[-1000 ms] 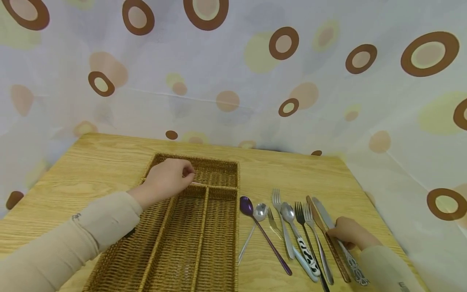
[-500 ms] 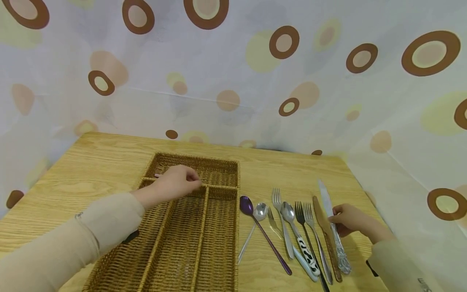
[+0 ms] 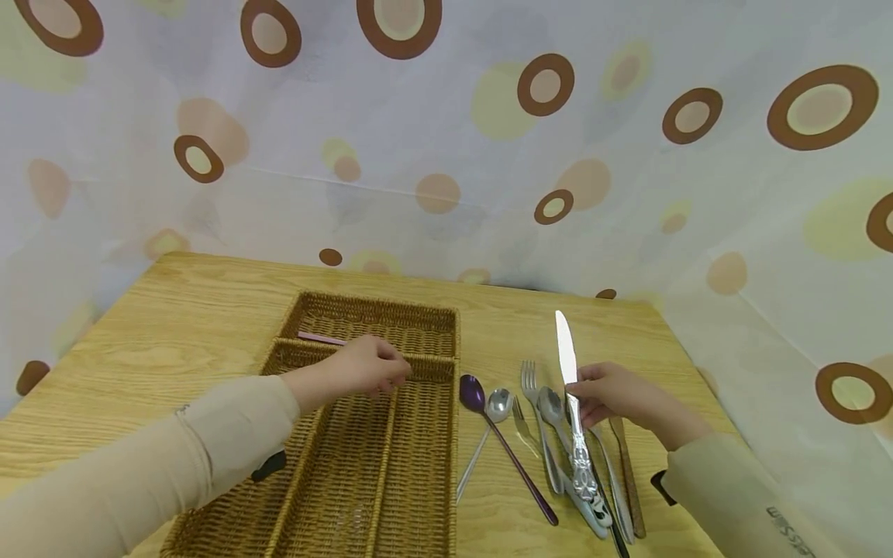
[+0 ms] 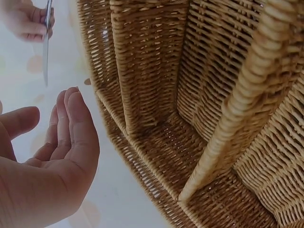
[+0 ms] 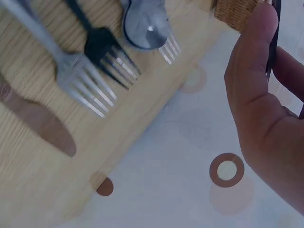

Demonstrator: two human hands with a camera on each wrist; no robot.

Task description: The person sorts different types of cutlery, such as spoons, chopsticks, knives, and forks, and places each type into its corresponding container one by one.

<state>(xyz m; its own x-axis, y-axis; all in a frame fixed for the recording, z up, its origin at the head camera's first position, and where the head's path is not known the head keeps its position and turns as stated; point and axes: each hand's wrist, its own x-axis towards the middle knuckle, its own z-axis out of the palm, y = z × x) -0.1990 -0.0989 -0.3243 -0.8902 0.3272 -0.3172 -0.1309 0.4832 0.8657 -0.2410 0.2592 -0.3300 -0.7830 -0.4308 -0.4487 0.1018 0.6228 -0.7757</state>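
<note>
My right hand pinches a silver table knife near where blade meets ornate handle. Its bright blade points away from me, and the knife is raised above the other cutlery. In the right wrist view the knife shows only as a dark edge between thumb and fingers. My left hand hovers over the wicker cutlery tray. In the left wrist view that hand holds nothing, its fingers loosely bent and the thumb apart. A thin pink piece lies in the tray's back compartment.
Right of the tray lie a purple spoon, a silver spoon, a small fork and several other forks and spoons. A brown knife is at the far right. A patterned curtain hangs behind the wooden table.
My right hand has taken up the silver knife from the right end of the row and carried it leftward over the other cutlery. My left hand has shifted right and slightly nearer.
</note>
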